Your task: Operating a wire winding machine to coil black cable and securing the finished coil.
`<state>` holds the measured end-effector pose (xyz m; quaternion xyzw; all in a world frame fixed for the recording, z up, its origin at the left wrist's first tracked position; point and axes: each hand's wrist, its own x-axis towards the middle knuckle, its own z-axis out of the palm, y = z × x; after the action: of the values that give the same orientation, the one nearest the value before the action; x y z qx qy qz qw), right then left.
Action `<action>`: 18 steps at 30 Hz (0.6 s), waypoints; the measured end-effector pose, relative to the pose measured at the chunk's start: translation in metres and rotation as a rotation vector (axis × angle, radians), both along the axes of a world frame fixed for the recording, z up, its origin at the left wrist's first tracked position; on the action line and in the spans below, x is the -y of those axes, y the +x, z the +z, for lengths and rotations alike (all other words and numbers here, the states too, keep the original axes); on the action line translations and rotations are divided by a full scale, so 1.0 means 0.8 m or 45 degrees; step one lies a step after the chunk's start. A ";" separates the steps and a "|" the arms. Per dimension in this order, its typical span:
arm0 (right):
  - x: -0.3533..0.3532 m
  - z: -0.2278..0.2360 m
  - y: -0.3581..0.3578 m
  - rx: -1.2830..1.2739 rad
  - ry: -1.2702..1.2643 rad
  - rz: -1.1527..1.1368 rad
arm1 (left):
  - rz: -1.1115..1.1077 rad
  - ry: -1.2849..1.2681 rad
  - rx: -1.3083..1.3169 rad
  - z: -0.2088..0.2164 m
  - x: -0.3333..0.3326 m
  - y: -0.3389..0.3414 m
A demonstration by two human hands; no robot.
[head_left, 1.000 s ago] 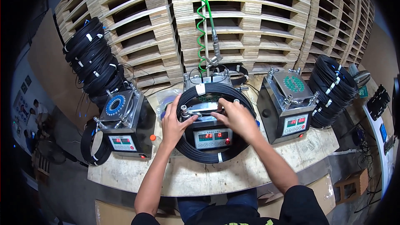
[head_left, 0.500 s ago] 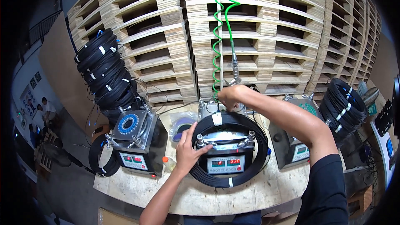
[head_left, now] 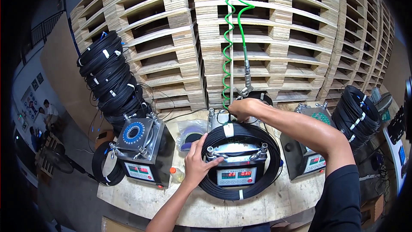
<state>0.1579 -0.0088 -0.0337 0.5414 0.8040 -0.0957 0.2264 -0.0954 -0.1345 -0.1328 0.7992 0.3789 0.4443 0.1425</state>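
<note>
A black cable coil [head_left: 274, 167] with white ties hangs around the middle polishing-type machine, which has a metal plate, corner posts and a lit red display [head_left: 237, 176]. My left hand [head_left: 197, 163] lies at the coil's left side, fingers stretched upward and thumb across the front left metal post [head_left: 210, 152]. My right arm reaches over the right side to the back of the machine. There my right hand [head_left: 243, 108] is closed with its fingers bent down by the rear metal part [head_left: 211, 118]; what it grips is hidden.
Similar machines stand left [head_left: 138, 146] and right [head_left: 310, 146]. Cable coils are stacked at left [head_left: 107, 77] and right [head_left: 356, 111]. A green spiral air hose [head_left: 241, 25] with a metal nozzle [head_left: 247, 81] hangs behind. A small orange-capped bottle [head_left: 177, 174] stands beside my left wrist. Wooden pallets [head_left: 171, 17] rise behind.
The whole view has shifted slightly, with the bench things appearing lower and further right. Both hands keep about the same places on the middle machine. Its display reading has changed.
</note>
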 end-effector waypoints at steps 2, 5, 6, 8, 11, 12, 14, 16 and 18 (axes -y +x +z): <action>0.001 0.004 -0.006 0.029 0.008 0.071 | 0.015 -0.004 -0.015 -0.001 0.001 -0.003; 0.018 0.012 -0.008 0.025 0.075 0.100 | -0.012 -0.030 -0.019 -0.001 0.002 -0.004; 0.015 0.010 -0.005 0.018 0.074 0.088 | -0.017 -0.047 -0.022 0.001 0.002 -0.005; 0.012 0.026 0.006 -0.332 -0.081 -0.038 | -0.029 -0.085 -0.035 0.005 0.007 -0.008; 0.004 0.033 0.028 -0.341 0.049 0.030 | -0.138 -0.148 -0.038 0.014 0.004 -0.014; 0.003 0.029 0.043 -0.395 0.135 0.086 | -0.238 -0.173 -0.032 0.018 -0.002 -0.017; 0.020 0.036 0.053 -0.506 0.178 0.081 | -0.318 -0.199 -0.064 0.033 -0.029 -0.025; 0.043 0.031 0.066 -0.620 0.212 0.056 | -0.286 -0.063 -0.056 0.076 -0.062 -0.005; 0.058 0.016 0.077 -0.988 0.144 -0.238 | -0.379 0.074 -0.057 0.129 -0.091 0.031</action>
<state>0.2196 -0.0550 -0.0205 0.5476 0.7811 -0.2687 -0.1337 -0.0705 -0.0614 -0.0294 0.8600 0.2461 0.4113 0.1752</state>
